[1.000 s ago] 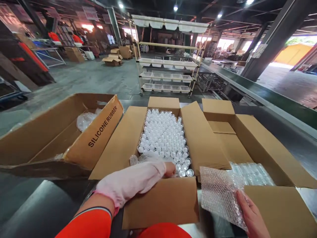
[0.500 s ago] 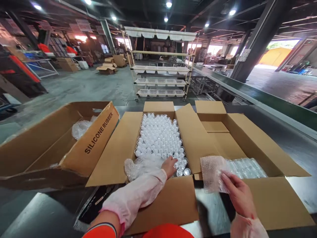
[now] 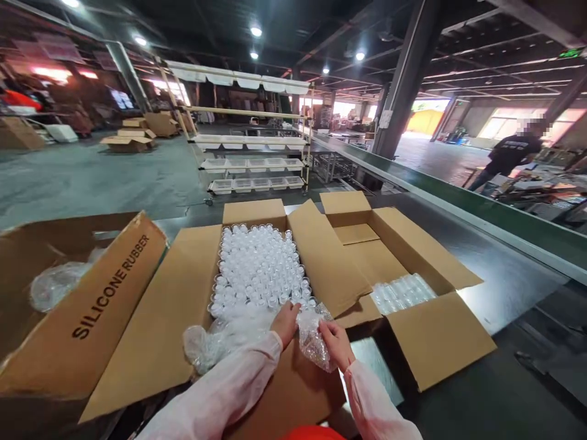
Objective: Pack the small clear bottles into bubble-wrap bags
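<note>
A cardboard box (image 3: 254, 211) full of small clear cups or bottles (image 3: 259, 263) stands in the middle. My left hand (image 3: 285, 324) is closed at its near edge, beside the cups; what its fingers hold is too small to make out. Close to its right, my right hand (image 3: 337, 343) pinches a small bubble-wrap bag (image 3: 315, 342). Crumpled clear plastic (image 3: 220, 339) lies over the near left part of the box. In the right-hand box (image 3: 413, 238), clear wrapped items (image 3: 403, 293) sit in rows at the near end.
On the left is a large box (image 3: 114, 287) marked SILICONE RUBBER, with bubble wrap (image 3: 59, 284) inside. A rack (image 3: 252, 143) of white trays stands beyond the table. A green conveyor (image 3: 431, 183) runs along the right. A person (image 3: 509, 153) stands at the far right.
My right hand has brought the bubble-wrap bag left, from beside the right-hand box to my left hand. The view has turned right, and a person has come into view.
</note>
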Tool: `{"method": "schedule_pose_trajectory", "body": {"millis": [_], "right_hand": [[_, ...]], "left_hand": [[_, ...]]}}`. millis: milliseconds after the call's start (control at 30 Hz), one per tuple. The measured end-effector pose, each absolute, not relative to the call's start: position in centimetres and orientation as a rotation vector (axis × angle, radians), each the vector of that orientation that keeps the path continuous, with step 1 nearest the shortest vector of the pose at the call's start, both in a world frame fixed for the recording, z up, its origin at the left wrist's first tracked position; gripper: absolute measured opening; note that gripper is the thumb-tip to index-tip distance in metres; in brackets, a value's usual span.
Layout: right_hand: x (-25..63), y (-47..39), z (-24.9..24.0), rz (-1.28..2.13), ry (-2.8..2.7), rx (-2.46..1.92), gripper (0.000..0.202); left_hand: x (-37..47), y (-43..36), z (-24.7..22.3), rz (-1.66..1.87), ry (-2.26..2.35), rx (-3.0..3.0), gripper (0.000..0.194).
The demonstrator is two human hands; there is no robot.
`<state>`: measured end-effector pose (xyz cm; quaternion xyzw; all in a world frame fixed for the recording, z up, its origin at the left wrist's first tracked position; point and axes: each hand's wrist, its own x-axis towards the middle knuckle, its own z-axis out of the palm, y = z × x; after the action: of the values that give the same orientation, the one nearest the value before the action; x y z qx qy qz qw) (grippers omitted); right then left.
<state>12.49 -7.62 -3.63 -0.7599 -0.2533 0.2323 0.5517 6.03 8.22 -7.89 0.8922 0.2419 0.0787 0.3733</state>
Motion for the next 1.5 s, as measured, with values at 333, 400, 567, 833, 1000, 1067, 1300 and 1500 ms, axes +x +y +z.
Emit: {"method": "schedule_pose_trajectory", "body": {"millis": [333, 400, 567, 833, 1000, 1067, 1300, 1500], "right_hand": [[11.6, -9.6, -2.8, 0.649, -0.605, -1.722, 0.038], [10.6, -8.8, -3.1, 0.719, -0.660, -1.700, 0.034], [7.9, -6.8, -4.8, 0.867, -0.721, -1.664, 0.043], [7.6, -8.2, -6.5, 0.680, -0.570, -1.723, 0.053], [6.0, -9.0, -4.7, 0.405, -0.993, -1.753, 0.033], [5.2, -9.1, -4.1, 0.331, -1.174, -1.745, 0.032], [4.5, -8.9, -3.4, 0.168, -1.317, -1.750, 0.030], [3.5, -8.9, -2.9, 0.072, -1.470, -1.792, 0.029]], "left_hand": [[1.6, 12.6, -2.2, 0.604, 0.590, 1.504, 0.045], [-0.1, 12.9, 0.4, 0.633, 0.479, 0.997, 0.054], [-2.9, 8.8, 3.1, 0.325, 0.447, 0.560, 0.045], [-4.2, 2.8, -0.1, 0.016, 0.512, 1.120, 0.038], [-4.9, 3.7, -1.8, -0.029, 0.647, 1.164, 0.027], [-5.0, 4.1, -1.9, -0.111, 0.638, 0.954, 0.017], [-6.6, 4.0, -1.9, -0.146, 0.410, 0.605, 0.045], [-6.7, 4.2, -3.1, 0.036, 0.500, 0.451, 0.023]]}}
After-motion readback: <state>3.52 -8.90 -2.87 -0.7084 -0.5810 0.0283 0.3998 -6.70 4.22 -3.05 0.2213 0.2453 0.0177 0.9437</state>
